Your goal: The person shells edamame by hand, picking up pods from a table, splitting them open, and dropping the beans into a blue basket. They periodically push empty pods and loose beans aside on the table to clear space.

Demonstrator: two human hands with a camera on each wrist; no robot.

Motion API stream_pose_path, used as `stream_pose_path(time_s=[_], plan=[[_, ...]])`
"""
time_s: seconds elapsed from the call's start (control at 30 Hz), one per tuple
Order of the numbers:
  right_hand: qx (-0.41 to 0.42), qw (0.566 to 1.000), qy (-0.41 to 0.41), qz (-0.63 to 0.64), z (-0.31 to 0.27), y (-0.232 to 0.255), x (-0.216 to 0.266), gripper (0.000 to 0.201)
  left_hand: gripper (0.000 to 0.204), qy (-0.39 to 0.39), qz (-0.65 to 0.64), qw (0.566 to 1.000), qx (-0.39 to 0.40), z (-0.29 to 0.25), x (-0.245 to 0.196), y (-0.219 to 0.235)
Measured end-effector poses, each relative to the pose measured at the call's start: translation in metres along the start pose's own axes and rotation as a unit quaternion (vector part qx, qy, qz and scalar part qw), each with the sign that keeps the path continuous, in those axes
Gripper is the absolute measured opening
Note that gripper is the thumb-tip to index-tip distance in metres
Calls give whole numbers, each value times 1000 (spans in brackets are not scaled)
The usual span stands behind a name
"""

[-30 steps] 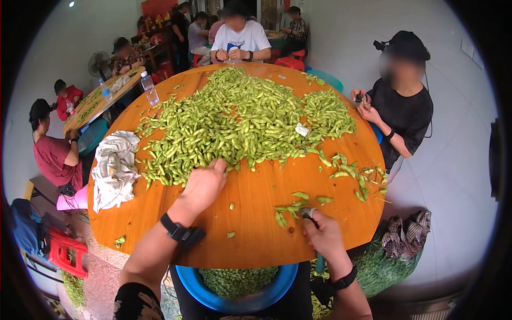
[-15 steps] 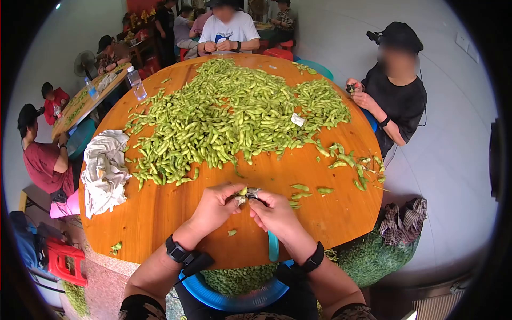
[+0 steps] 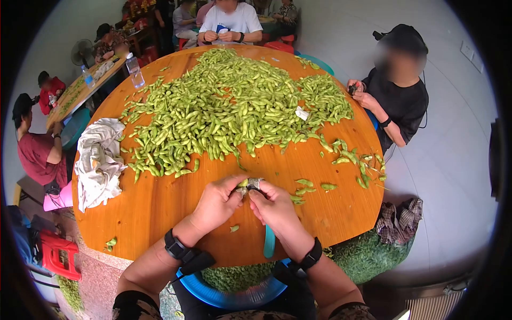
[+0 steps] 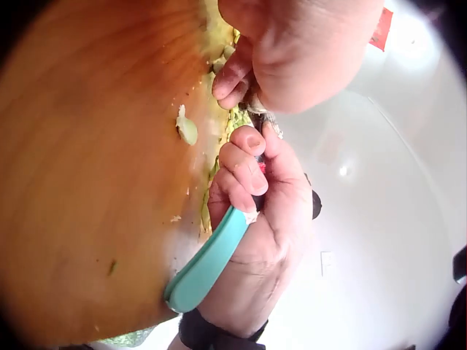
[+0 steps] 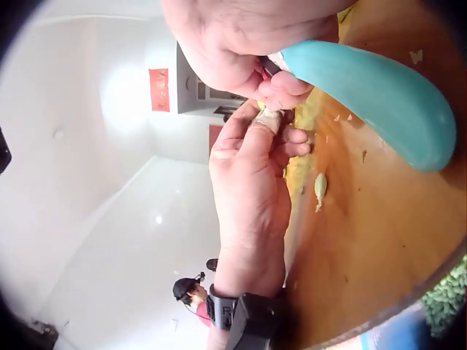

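Both hands meet over the near part of a round wooden table (image 3: 160, 229). A green soybean pod (image 3: 244, 183) is pinched between the thumb and fingers of my left hand (image 3: 212, 205). My right hand (image 3: 277, 208) grips a tool by its curved teal handle (image 3: 269, 242), which sticks out below the palm; in the left wrist view the handle (image 4: 208, 262) slants down toward the table edge. Fingers hide the tool's working end, held right at the pod. Pale wrapping covers the left thumb (image 5: 268, 120). One small pod piece (image 4: 187, 130) lies beside the hands.
A large heap of pods (image 3: 229, 106) covers the table's middle. Loose pods (image 3: 304, 186) lie to the right, a crumpled white cloth (image 3: 100, 162) to the left. Beneath the near edge sits a blue basin (image 3: 234, 306) of shelled beans. People sit across and at the right.
The left hand has come from the heap's edge back to the near middle, now with a pod. The right hand and tool have moved left to meet it. Over the last half second they stay together.
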State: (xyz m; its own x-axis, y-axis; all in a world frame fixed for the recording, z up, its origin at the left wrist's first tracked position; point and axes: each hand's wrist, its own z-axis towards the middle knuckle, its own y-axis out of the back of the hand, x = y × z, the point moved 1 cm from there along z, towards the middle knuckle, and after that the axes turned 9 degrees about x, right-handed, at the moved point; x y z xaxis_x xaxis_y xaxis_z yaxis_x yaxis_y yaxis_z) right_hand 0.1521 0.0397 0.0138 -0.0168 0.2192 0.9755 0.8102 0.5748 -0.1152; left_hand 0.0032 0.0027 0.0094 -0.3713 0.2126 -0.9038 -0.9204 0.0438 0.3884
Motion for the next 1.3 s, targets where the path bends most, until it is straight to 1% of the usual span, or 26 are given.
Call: stream_pose_path(time_s=[0.07,0.13,0.17,0.23,0.37,0.43,0.47,0.53,0.57,0.6,0.63,0.67,0.7,0.73,0.77,0.8,0.83,0.93,0.97,1.03,1.1,1.13,1.23,1.3], plan=[[5,1000,9,18,3,0,-1,9,29,6,4,1000,-7,0,1,3],[20,997,-19,74,4,2,-2,9,32,1,40,999,2,0,5,5],[19,997,-22,74,5,3,-3,9,32,2,38,999,3,1,8,5],[37,994,-21,99,5,6,-3,8,31,-92,122,988,-30,4,12,6],[44,993,-38,106,7,6,3,10,29,-102,108,988,-34,6,20,8],[55,992,-45,105,10,7,6,11,27,-11,-14,1000,-5,6,25,11],[65,991,-50,106,10,7,7,12,27,-11,-15,1000,-5,5,23,12],[55,991,-63,101,9,8,11,13,26,37,-114,993,15,6,17,14],[62,992,-54,91,9,10,13,11,26,36,-116,993,14,7,16,15],[69,993,-44,82,8,11,14,10,25,67,-225,972,18,8,16,16],[69,993,-43,81,8,10,14,10,24,97,-330,939,21,8,16,16],[45,998,-38,25,9,8,15,10,24,94,-331,939,21,8,17,15],[21,999,-33,-30,9,6,16,10,26,60,-256,964,28,10,20,12],[20,999,-31,-32,10,3,15,10,29,27,-178,983,34,11,22,10],[0,997,14,-74,10,-1,14,10,29,25,-179,983,33,12,23,11],[-19,991,59,-115,10,-4,13,10,30,44,-129,990,41,12,25,11],[-18,991,59,-117,10,-5,12,10,31,64,-79,994,47,10,26,13],[-23,989,66,-132,10,-7,12,8,31,44,-113,991,47,8,22,11],[-32,991,56,-117,7,-9,14,9,31,45,-115,991,44,8,27,11],[-37,993,44,-103,4,-11,16,10,30,38,-241,967,69,9,35,12],[-34,997,13,-70,1,-12,15,9,30,52,-258,963,54,9,32,11],[-32,997,13,-72,0,-13,14,9,31,65,-274,959,40,9,28,11],[-27,997,34,-68,-2,-15,12,8,32,76,-271,959,40,8,23,10],[-36,999,6,-36,-2,-14,12,8,32,83,-278,956,42,6,15,11]])
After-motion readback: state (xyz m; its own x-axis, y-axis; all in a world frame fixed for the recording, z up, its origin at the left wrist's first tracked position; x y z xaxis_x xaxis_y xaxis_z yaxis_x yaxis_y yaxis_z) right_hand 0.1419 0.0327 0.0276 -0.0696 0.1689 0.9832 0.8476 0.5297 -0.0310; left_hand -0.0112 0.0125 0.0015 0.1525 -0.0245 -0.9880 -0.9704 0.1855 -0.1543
